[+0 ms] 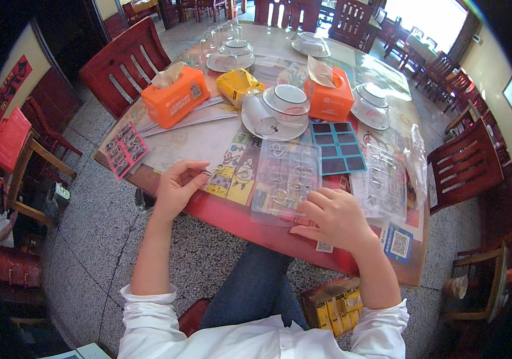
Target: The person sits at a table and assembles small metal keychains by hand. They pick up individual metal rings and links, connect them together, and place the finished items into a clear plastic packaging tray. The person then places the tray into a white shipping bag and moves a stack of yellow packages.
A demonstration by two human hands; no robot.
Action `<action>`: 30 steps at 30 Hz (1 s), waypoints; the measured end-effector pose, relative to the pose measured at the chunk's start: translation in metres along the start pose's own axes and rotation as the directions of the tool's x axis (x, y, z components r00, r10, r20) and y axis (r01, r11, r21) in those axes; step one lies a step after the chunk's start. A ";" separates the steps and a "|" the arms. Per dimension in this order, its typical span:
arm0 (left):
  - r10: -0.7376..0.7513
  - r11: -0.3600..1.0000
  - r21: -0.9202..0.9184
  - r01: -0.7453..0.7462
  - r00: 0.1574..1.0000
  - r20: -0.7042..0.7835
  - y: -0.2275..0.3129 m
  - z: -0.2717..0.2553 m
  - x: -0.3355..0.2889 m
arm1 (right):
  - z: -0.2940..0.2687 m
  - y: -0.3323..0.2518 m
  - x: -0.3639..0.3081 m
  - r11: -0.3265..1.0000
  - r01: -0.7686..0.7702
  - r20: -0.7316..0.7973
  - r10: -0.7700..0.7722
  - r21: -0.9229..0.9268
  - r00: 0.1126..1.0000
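Left of the clear box, our left hand pinches a metal piece; our right hand hides its grip. Picking seems done; placing likely needs care.

The bare left forearm is held nearly upright, its white cloth sleeve rolled up near the elbow. The left hand is turned inward, thumb and fingertips brought together in a pinch. The bare right forearm is angled inward; the right hand is held back upward, fingers bent, thumb extended leftward.
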State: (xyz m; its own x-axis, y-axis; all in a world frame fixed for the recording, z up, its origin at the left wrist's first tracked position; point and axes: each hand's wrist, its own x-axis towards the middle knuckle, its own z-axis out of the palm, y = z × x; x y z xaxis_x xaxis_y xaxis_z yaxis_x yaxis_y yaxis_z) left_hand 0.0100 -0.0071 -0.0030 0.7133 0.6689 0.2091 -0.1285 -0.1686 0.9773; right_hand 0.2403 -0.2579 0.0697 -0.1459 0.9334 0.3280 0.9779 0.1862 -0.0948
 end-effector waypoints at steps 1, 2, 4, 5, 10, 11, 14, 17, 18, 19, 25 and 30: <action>-0.002 1.000 0.002 0.002 1.000 0.002 0.000 0.000 0.000 | 0.000 0.000 0.000 1.000 -0.010 -0.003 0.010 0.023 1.000; -0.011 1.000 0.008 0.011 1.000 -0.004 0.000 0.000 0.000 | 0.000 0.001 0.000 0.998 -0.020 -0.013 0.021 0.057 1.000; -0.029 0.999 0.021 0.030 0.999 -0.017 0.001 0.002 -0.001 | 0.001 0.003 -0.002 0.991 -0.039 -0.032 0.044 0.126 0.999; -0.031 0.999 0.025 0.032 0.999 -0.018 0.002 0.003 -0.001 | 0.001 0.003 -0.002 0.988 -0.044 -0.014 0.046 0.146 0.999; -0.017 0.998 0.057 0.018 1.000 -0.025 0.002 0.006 -0.001 | 0.005 0.000 -0.006 0.982 -0.029 -0.015 0.032 0.186 0.999; -0.018 0.998 0.051 0.020 0.999 -0.034 0.003 0.007 -0.001 | 0.004 -0.002 -0.006 0.982 -0.007 -0.056 0.018 0.191 0.998; -0.018 0.999 0.036 0.021 0.997 -0.070 0.006 0.008 -0.001 | -0.002 -0.004 -0.005 0.985 0.023 -0.205 0.013 0.174 0.979; -0.022 1.000 -0.002 0.022 0.995 -0.099 0.014 0.014 -0.004 | -0.013 -0.001 -0.006 0.994 -0.065 -0.407 0.095 0.087 0.909; -0.029 0.999 -0.026 0.027 0.995 -0.092 0.023 0.023 -0.009 | -0.014 0.005 -0.007 0.991 -0.121 -0.479 0.133 0.057 0.868; -0.036 0.998 -0.050 0.032 0.996 -0.084 0.032 0.032 -0.009 | -0.015 0.010 -0.008 0.983 -0.180 -0.549 0.168 0.032 0.819; -0.066 0.982 0.189 0.028 0.977 0.202 0.065 0.110 0.010 | -0.013 0.028 -0.009 0.834 -0.418 -0.558 0.552 0.360 0.620; 0.303 0.698 0.551 -0.458 0.885 0.353 0.050 0.151 0.040 | 0.000 0.034 0.000 0.704 -0.358 -0.417 0.674 0.614 0.610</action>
State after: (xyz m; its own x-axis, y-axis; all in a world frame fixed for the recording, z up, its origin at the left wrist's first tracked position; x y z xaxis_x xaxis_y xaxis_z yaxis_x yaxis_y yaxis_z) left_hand 0.1361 -0.0976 0.0496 0.8360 0.2853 0.4687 -0.0372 -0.8228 0.5672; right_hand 0.2740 -0.2514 0.0669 0.6325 0.5665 0.5282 0.6485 -0.0145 -0.7611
